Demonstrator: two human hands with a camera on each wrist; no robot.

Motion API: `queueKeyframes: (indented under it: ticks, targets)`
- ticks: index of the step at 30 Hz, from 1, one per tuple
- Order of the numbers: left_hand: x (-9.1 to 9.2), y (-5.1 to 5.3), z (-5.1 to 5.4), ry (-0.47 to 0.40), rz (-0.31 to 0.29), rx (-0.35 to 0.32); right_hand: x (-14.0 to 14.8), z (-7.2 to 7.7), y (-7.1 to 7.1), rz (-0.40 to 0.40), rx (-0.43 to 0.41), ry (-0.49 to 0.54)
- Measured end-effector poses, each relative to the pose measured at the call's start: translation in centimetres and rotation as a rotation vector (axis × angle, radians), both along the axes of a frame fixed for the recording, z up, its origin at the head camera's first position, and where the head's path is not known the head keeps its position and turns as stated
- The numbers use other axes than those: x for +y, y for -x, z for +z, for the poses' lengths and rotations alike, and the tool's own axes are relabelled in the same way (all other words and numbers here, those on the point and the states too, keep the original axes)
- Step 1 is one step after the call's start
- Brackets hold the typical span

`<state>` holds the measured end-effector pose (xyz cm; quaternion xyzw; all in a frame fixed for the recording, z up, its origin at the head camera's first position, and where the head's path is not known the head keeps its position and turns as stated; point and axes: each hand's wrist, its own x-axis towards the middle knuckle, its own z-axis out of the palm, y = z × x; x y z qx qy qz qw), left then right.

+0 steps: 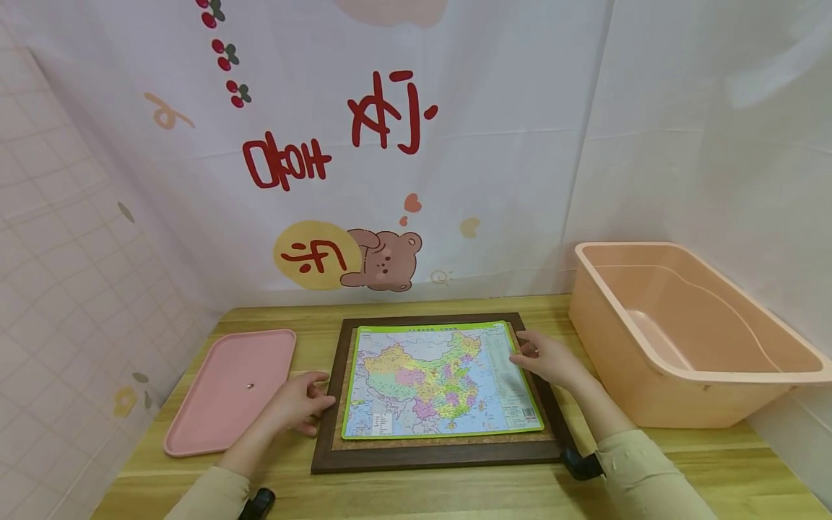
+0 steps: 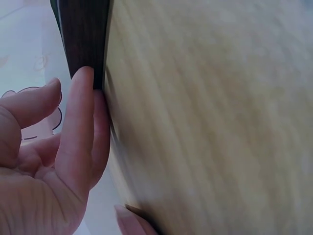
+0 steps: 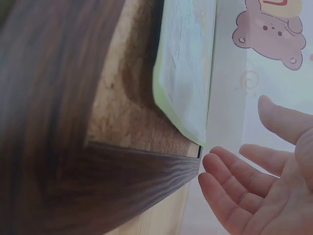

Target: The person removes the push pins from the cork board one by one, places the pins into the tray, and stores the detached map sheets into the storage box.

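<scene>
Nearest us lie two beige sleeves [image 1: 650,477], each with a black mount [image 1: 581,464] at the wrist, above a wood-grain worktop [image 1: 390,498]. Beyond them we find the person's left grip [image 1: 295,404], spread and relaxed, its thumb apart from the fingers [image 2: 76,137], with a fingertip [image 2: 83,78] against the left side of a dark frame [image 1: 435,456], as the left wrist view shows. The right grip [image 1: 546,357] is likewise loosely spread, at the right edge of the map [image 1: 422,390]; whether it touches that edge we cannot tell. The map, multicoloured and green-bordered, lies face up on the cork [image 3: 122,107] within the frame, mid-worktop, and in the right wrist view we see its edge raised a little from the cork. To the left we note a pink tray [image 1: 214,390] bearing a small shiny bit [image 1: 250,386]; to the right, an open-topped peach tub [image 1: 650,393] on the same worktop. Farthest from us hangs a white cloth [image 1: 507,180] printed with red characters [image 1: 413,119], cherries [image 1: 217,46] and a brown bear [image 1: 393,260].
</scene>
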<state>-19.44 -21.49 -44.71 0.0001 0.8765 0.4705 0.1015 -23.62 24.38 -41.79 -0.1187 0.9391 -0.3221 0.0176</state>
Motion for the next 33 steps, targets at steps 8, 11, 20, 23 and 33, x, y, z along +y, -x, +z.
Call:
queueKeyframes:
  ticks: [8,11,20,23,33]
  targets:
    - [0.05,0.21,-0.13,-0.001,-0.022,-0.010,0.03,-0.15,0.36,-0.005,-0.019,-0.030]
    - [0.06,0.22,-0.08,-0.001,-0.031,-0.007,0.01,-0.13,0.45,-0.004,-0.024,-0.033]
    - [0.20,-0.08,-0.08,0.009,0.011,-0.012,-0.01,-0.42,0.66,-0.008,-0.069,-0.042]
    - [0.23,-0.07,-0.05,0.007,0.008,-0.007,-0.01,-0.42,0.64,-0.004,-0.088,-0.036]
    - [0.37,-0.15,-0.06,0.005,0.013,-0.002,-0.13,-0.35,0.40,-0.010,-0.139,0.009]
